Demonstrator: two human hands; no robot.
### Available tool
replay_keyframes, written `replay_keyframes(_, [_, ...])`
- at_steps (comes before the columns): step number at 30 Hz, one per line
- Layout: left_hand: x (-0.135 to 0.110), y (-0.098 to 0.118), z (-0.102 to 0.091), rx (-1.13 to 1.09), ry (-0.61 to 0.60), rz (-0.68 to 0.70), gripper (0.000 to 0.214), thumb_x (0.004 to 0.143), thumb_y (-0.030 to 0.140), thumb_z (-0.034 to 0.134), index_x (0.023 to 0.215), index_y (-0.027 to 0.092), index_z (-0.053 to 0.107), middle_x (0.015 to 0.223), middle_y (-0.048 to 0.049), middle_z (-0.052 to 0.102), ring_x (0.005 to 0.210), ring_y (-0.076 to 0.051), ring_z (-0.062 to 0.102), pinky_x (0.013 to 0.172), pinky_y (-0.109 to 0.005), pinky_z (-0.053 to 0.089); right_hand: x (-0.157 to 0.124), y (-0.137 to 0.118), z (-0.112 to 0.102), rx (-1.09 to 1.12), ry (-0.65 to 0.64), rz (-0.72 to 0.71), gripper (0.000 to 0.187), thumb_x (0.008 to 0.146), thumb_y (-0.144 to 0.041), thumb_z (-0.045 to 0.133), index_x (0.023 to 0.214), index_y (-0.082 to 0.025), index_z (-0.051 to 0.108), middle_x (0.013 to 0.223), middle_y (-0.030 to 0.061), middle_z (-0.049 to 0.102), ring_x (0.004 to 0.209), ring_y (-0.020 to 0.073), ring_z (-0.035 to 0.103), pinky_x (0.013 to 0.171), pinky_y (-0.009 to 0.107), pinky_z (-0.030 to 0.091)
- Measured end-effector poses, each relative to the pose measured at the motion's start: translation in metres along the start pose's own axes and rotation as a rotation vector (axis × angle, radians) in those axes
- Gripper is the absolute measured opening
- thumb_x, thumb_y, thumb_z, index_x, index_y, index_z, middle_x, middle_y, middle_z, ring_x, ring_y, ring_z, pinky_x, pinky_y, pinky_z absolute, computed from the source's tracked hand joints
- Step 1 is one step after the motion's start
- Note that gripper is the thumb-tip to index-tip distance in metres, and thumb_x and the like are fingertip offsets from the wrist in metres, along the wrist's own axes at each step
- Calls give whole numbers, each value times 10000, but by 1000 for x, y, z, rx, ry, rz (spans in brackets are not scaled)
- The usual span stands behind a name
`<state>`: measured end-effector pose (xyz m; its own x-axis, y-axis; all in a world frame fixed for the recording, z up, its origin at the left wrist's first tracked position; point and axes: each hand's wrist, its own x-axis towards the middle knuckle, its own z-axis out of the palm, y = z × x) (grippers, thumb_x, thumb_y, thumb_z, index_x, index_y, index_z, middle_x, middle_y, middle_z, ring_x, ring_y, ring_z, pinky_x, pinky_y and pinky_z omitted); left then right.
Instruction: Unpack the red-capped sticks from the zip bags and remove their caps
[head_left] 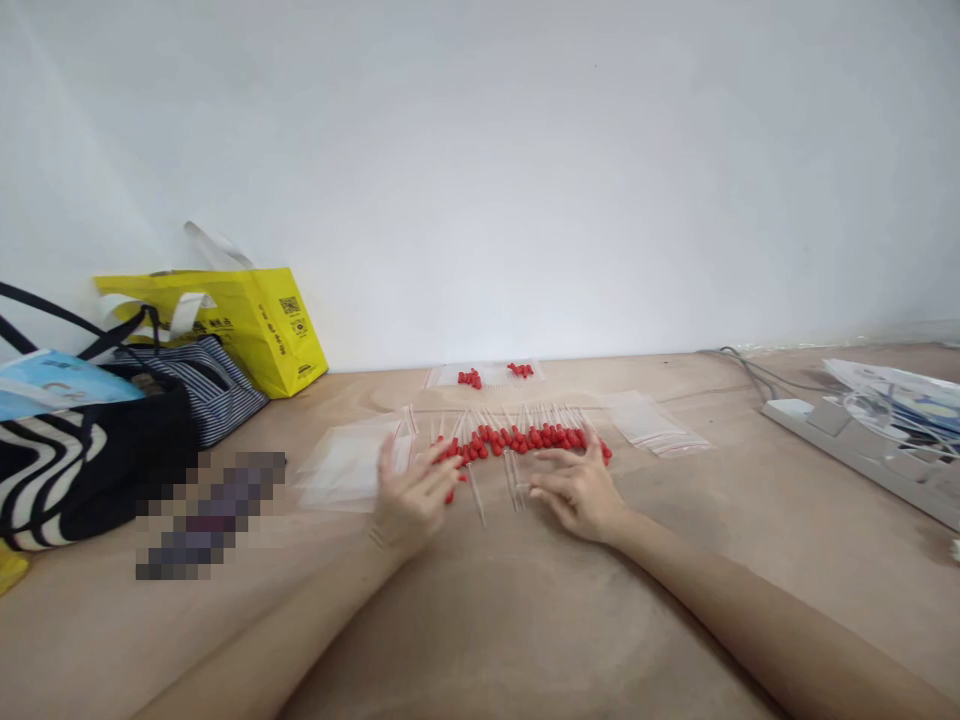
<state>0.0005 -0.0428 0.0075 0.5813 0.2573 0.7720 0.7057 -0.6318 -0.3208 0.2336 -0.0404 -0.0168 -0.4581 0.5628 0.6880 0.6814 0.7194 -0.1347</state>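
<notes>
Many glass droppers with red rubber bulbs (536, 438) lie side by side in a row, most with their clear tips pointing to the wall. A few clear glass tubes (478, 497) point toward me in front of the row. At its left end is my left hand (415, 495), fingers spread over a few red bulbs and slightly blurred. My right hand (583, 492) rests at the right end, fingers stretched out and apart, its index finger beside the bulbs. Neither hand shows anything gripped. Clear zip bags (349, 460) lie beside my left hand, partly behind it.
More zip bags (660, 422) lie right of the row. Bagged red-bulbed droppers (470, 379) lie by the wall. A yellow bag (289, 335), a striped pouch (221, 385) and a black bag (142, 440) stand left. A power strip (825, 430) with cables lies right.
</notes>
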Motion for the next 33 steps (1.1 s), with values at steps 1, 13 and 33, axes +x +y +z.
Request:
replay_keyframes(1, [0, -6, -1, 1, -18, -91, 239, 822, 119, 396, 775, 237, 598, 876, 31, 683, 924, -192, 589, 993, -557, 145, 1, 1, -1, -13, 17, 62, 196, 844, -263, 425, 810, -259, 618, 725, -28, 674, 854, 150, 580, 968, 497, 58])
replay_keyframes(13, [-4, -28, 0, -226, -430, -731, 162, 735, 292, 494, 835, 173, 539, 648, 12, 565, 520, -114, 507, 508, -230, 406, -5, 10, 37, -30, -125, 300, 379, 741, -33, 363, 1069, -136, 522, 866, 83, 516, 796, 156, 536, 700, 242, 427])
replay_keyframes(33, [2, -6, -4, -219, -372, -302, 134, 774, 265, 477, 696, 196, 561, 718, -15, 612, 712, -166, 532, 657, -295, 379, 5, -9, 48, 125, 17, 390, 456, 688, -39, 387, 1138, -107, 418, 996, 143, 481, 815, 181, 522, 739, 318, 450])
